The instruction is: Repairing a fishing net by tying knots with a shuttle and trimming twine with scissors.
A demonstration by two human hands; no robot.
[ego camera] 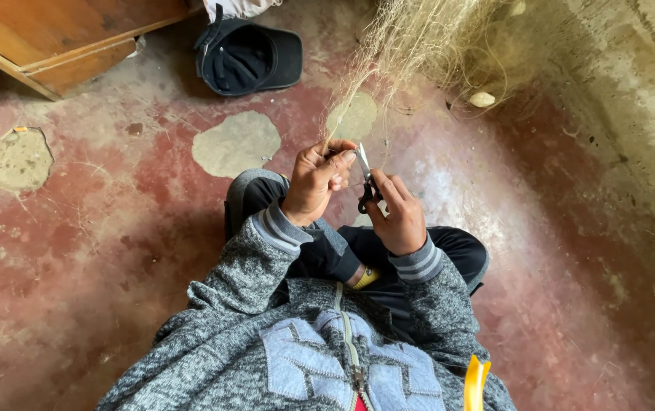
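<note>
My left hand (pixel 316 181) pinches thin pale strands of a fishing net (pixel 407 34) that runs up from my fingers to a loose heap at the top of the view. My right hand (pixel 397 217) grips small scissors (pixel 365 179) with black handles; the steel blades point up, right beside the pinched strands and my left fingertips. Both hands are held close together above my knees, with grey knitted sleeves reaching to the wrists.
A black cap (pixel 247 57) lies upside down on the worn red floor. A wooden furniture edge (pixel 61 46) sits at the top left. A concrete wall (pixel 640 99) rises on the right. A yellow tool tip (pixel 475 380) pokes up near my jacket.
</note>
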